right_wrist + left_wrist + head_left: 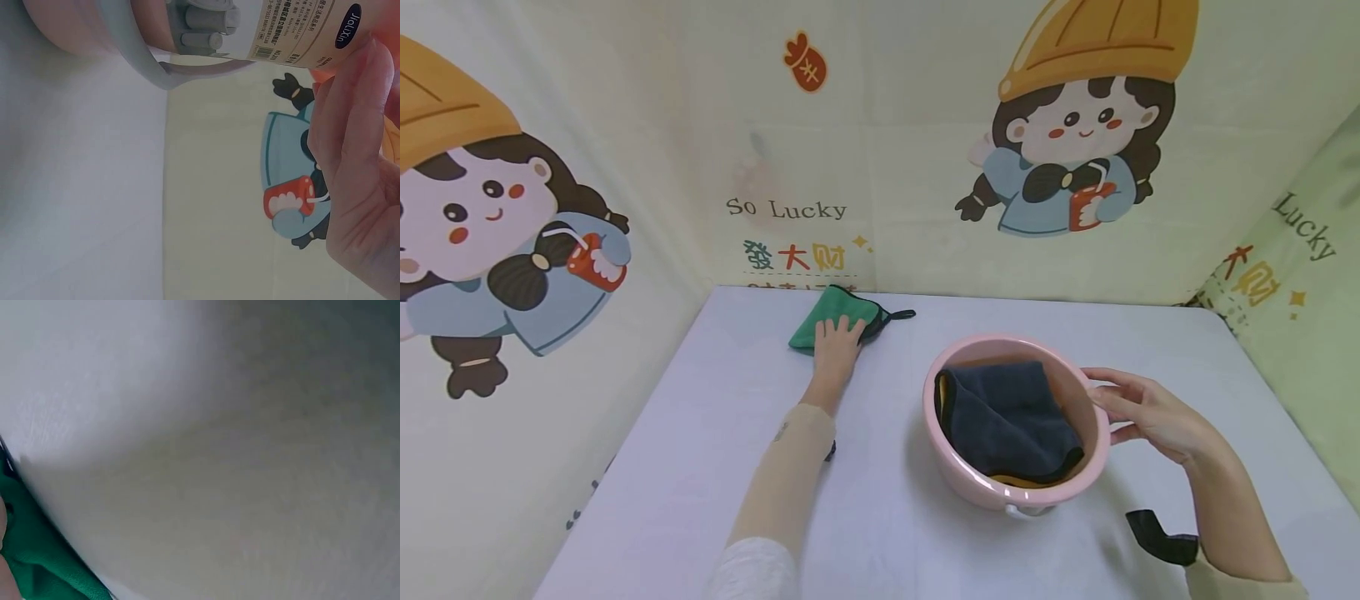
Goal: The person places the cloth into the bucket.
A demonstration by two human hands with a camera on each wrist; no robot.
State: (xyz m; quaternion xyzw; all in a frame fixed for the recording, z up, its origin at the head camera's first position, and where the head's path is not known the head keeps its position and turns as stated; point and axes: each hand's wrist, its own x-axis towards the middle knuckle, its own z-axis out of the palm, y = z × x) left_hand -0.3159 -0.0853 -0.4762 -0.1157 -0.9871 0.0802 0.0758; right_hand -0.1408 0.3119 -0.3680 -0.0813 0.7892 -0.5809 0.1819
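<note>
My left hand [835,354] reaches to the far side of the table, its extended fingers resting on a green cloth [844,305] with black edging and a black hanging loop. A corner of that green cloth [47,550] shows in the left wrist view beside fingertips. With my right hand [1150,412] I grip the right rim of a pink bucket [962,479], thumb at the rim and fingers along the outside. Inside the bucket lies a folded dark blue-grey cloth [1007,417] with black edging and a yellow-orange underside. The right wrist view shows the bucket's printed label [306,31] near my fingertips.
A pale handle [134,50] hangs from the bucket. The white table [700,467] meets a cream backdrop [917,208] printed with cartoon figures at the back and sides. A black strap piece [1161,540] sticks out from my right wrist.
</note>
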